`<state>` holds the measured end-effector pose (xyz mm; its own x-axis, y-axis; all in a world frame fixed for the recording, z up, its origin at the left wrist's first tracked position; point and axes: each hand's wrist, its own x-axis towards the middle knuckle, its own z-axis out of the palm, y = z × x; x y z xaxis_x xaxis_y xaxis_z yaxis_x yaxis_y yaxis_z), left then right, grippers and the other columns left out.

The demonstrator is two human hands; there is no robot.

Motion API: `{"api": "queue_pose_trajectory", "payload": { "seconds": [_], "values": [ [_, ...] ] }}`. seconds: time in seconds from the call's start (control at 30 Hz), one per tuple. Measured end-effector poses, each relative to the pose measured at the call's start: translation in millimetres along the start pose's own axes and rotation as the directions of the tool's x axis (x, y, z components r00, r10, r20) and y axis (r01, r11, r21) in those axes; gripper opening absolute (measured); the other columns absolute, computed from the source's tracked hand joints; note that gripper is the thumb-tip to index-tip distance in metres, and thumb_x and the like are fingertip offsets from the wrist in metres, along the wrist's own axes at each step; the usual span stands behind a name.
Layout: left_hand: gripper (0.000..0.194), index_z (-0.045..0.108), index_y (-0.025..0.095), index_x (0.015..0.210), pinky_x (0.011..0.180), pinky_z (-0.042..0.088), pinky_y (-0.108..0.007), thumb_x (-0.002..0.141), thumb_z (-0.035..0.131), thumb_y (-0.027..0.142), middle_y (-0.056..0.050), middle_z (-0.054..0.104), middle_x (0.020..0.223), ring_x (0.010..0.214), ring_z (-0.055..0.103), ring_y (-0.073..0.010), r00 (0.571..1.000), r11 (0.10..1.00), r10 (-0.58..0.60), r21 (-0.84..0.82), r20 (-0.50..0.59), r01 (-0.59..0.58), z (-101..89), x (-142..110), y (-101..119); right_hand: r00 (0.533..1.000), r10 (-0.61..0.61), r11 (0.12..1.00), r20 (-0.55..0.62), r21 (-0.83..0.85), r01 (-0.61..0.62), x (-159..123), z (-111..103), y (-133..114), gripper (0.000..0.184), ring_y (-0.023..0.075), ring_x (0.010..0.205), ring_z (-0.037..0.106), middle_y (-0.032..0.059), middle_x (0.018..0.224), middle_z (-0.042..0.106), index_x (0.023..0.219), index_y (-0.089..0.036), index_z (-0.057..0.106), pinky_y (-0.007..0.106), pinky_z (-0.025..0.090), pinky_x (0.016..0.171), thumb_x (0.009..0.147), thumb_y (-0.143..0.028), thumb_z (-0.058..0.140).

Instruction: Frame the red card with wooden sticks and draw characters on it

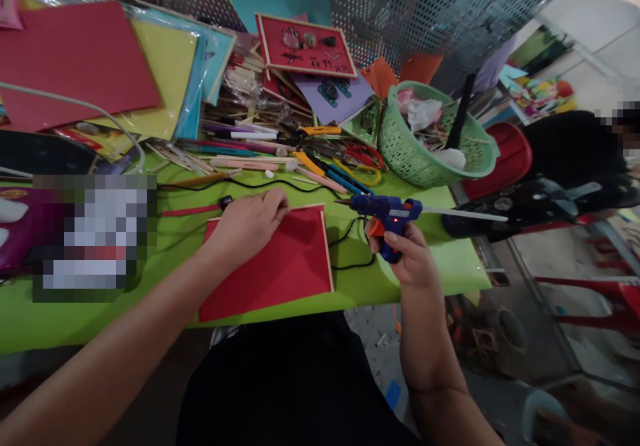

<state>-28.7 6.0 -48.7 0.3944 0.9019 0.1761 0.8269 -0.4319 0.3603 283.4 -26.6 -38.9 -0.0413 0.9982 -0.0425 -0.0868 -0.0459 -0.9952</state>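
A red sheet of card [280,266] lies near the table's front edge, with a thin wooden stick along its right side [327,253] and another along its top edge [311,207]. My left hand [255,219] rests over that top edge, its fingers curled together and pressing on the stick there; the fingertips are partly hidden. To the right of the card, my right hand [407,249] is wrapped round the handle of a blue hot glue gun [387,209]. Its nozzle points left, its small red light is lit, and a white glue stick [465,213] sticks out behind.
Pens, scissors [367,159] and loose sticks are heaped behind the card. A green basket [430,159] stands at the back right. A framed red card with stones [307,45] leans behind. Coloured sheets [90,66] lie back left. A black cord [350,266] runs beside the card.
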Motion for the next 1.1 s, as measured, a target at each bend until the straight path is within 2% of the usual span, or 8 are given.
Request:
{"api": "queue_pose_trajectory", "payload": {
  "seconds": [0.1, 0.33, 0.47, 0.7, 0.87, 0.97, 1.1],
  "values": [
    [0.011, 0.053, 0.02, 0.104, 0.069, 0.039, -0.034, 0.102, 0.044, 0.025, -0.006, 0.068, 0.095, 0.079, 0.063, -0.0231, 0.999, 0.993, -0.039, -0.115, 0.017, 0.041, 1.0, 0, -2, 0.997, 0.019, 0.999, 0.072, -0.04, -0.016, 0, 5, -7, 0.019, 0.0122, 0.053, 0.054, 0.0076, 0.096, 0.077, 0.095, -0.021, 0.075, 0.03, 0.042, 0.051, 0.079, -0.03, 0.078],
    [0.004, 0.05, 0.022, 0.098, 0.07, 0.04, -0.031, 0.098, 0.047, 0.023, -0.002, 0.065, 0.09, 0.078, 0.061, -0.019, 0.997, 0.933, -0.073, -0.35, 0.035, 0.08, -0.1, 4, -2, 0.991, 0.061, 0.986, 0.122, -0.163, -0.04, 2, 13, -17, 0.023, 0.0127, 0.056, 0.051, 0.0069, 0.091, 0.077, 0.09, -0.02, 0.077, 0.029, 0.043, 0.05, 0.074, -0.034, 0.085],
    [0.006, 0.051, 0.021, 0.098, 0.07, 0.041, -0.031, 0.1, 0.047, 0.026, -0.003, 0.065, 0.091, 0.079, 0.061, -0.0188, 0.997, 0.921, -0.078, -0.381, 0.026, 0.082, -2.1, 5, -2, 0.984, 0.12, 0.963, 0.128, -0.255, -0.084, 5, 19, -17, 0.027, 0.012, 0.055, 0.049, 0.007, 0.084, 0.075, 0.09, -0.018, 0.078, 0.027, 0.042, 0.049, 0.076, -0.04, 0.084],
    [0.005, 0.052, 0.021, 0.096, 0.071, 0.044, -0.032, 0.097, 0.048, 0.024, -0.003, 0.066, 0.09, 0.078, 0.062, -0.0187, 0.995, 0.919, -0.096, -0.383, 0.02, 0.096, -4.3, 6, -1, 0.978, 0.139, 0.932, 0.153, -0.354, -0.077, 0, 34, -20, 0.031, 0.0105, 0.058, 0.049, 0.0067, 0.09, 0.074, 0.093, -0.018, 0.076, 0.026, 0.043, 0.053, 0.084, -0.047, 0.078],
    [0.004, 0.052, 0.021, 0.097, 0.072, 0.043, -0.032, 0.098, 0.049, 0.024, -0.003, 0.067, 0.09, 0.08, 0.061, -0.0189, 0.992, 0.914, -0.116, -0.386, 0.049, 0.126, -3.5, 7, -1, 0.978, 0.078, 0.88, 0.193, -0.474, 0.024, -1, 40, -15, 0.037, 0.0177, 0.073, 0.061, 0.0066, 0.093, 0.074, 0.106, -0.018, 0.074, 0.03, 0.052, 0.067, 0.088, -0.051, 0.073],
    [0.006, 0.053, 0.021, 0.098, 0.073, 0.043, -0.032, 0.099, 0.049, 0.025, -0.003, 0.067, 0.092, 0.081, 0.061, -0.0192, 0.991, 0.911, -0.122, -0.39, 0.05, 0.132, -2.9, 8, -1, 0.97, 0.025, 0.797, 0.242, -0.591, 0.127, -1, 40, -9, 0.037, 0.0239, 0.087, 0.066, 0.0066, 0.095, 0.074, 0.11, -0.019, 0.074, 0.036, 0.054, 0.08, 0.092, -0.051, 0.068],
    [0.007, 0.053, 0.021, 0.098, 0.073, 0.043, -0.032, 0.099, 0.048, 0.026, -0.003, 0.066, 0.091, 0.081, 0.061, -0.0189, 0.992, 0.908, -0.116, -0.399, 0.047, 0.125, -3.6, 7, 0, 0.963, 0.007, 0.696, 0.27, -0.693, 0.189, 0, 39, -5, 0.035, 0.0267, 0.089, 0.067, 0.0071, 0.095, 0.074, 0.108, -0.02, 0.072, 0.04, 0.054, 0.082, 0.095, -0.052, 0.063]
  ]
}}
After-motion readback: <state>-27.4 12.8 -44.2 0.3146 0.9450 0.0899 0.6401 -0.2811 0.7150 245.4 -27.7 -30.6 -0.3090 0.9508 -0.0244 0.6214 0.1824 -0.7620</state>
